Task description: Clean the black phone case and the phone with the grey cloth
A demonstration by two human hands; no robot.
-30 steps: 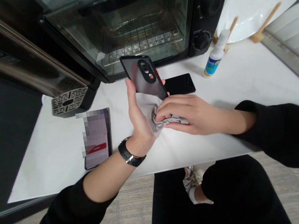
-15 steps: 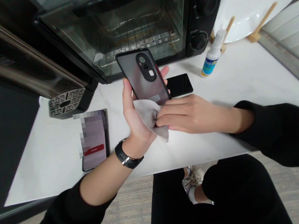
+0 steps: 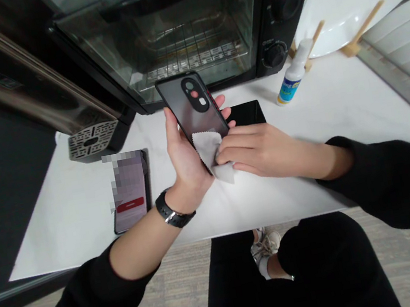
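A translucent grey phone case (image 3: pixel 192 116) with a black rim and camera cutouts is held tilted in my left hand (image 3: pixel 186 164), thumb along one side and fingertips round the other. My right hand (image 3: pixel 257 148) pinches a light grey cloth (image 3: pixel 208 145) against the lower part of the case. The cloth's pinked edge lies over the case, and a corner hangs below. Behind my right fingers a black phone (image 3: pixel 247 113) lies on the white counter (image 3: pixel 288 197), partly covered. At the left lies another phone (image 3: pixel 131 204) with its screen lit.
A toaster oven (image 3: pixel 184 35) stands behind my hands. Right of it is a white spray bottle (image 3: pixel 291 80), with plates in a wooden rack (image 3: pixel 364 33) and a metal-edged tray (image 3: pixel 403 86). A machine with a drip grille (image 3: pixel 91 140) stands at the left.
The cloth has moved up and slightly right over the lower case and spread flatter. The case has shifted a little left and down in my left hand.
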